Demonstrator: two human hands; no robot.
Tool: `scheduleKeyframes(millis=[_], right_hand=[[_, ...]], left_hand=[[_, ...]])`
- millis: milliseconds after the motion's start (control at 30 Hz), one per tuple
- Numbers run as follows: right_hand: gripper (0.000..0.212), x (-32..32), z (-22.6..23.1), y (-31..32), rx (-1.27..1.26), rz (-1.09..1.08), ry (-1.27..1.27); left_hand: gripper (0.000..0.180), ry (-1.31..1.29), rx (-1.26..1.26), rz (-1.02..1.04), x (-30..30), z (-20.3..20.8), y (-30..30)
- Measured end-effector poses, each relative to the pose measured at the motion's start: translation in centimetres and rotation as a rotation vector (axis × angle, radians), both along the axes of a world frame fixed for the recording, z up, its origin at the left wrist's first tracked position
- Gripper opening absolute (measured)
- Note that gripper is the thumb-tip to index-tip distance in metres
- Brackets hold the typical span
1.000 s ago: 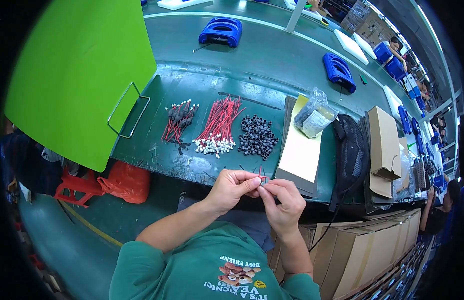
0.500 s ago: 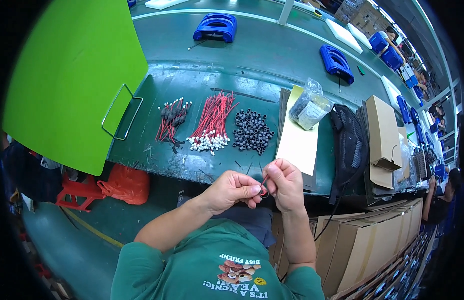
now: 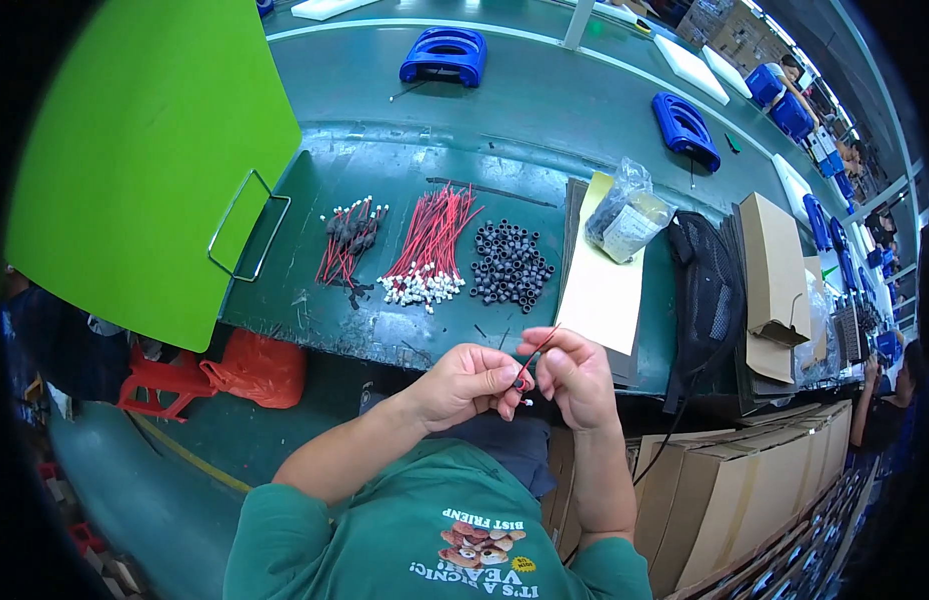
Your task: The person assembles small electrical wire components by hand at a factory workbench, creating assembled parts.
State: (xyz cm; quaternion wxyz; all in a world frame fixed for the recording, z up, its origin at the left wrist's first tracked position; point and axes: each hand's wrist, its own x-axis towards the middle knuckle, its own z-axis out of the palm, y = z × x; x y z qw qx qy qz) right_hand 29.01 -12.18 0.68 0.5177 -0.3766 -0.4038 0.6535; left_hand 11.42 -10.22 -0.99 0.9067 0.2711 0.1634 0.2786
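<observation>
Red wire (image 3: 534, 361) runs between your hands, near the front edge of the worktop (image 3: 285, 300). Your left hand (image 3: 465, 384) pinches it between thumb and fingers, its white plug (image 3: 528, 402) below; your right hand (image 3: 585, 388) curls beside its upper end, whether gripping I cannot tell.

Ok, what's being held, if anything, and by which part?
A red wire, pinched by the left grip near its lower end, by the white connector. Whether the right grip also holds it is unclear.
</observation>
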Motion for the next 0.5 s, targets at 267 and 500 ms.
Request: scheduleKeyframes(millis=[267,500], right_hand=[[0.006,-0.2,-1.1,0.0,0.053,-0.181,-0.013],[0.008,-0.5,-0.1,-0.7,0.005,-0.129,0.021]], left_hand=[[0.024,-0.011,0.0,-0.072,0.0,0.1,-0.4],[0.025,-0.028,-0.044,-0.036,0.3,-0.1,-0.6]])
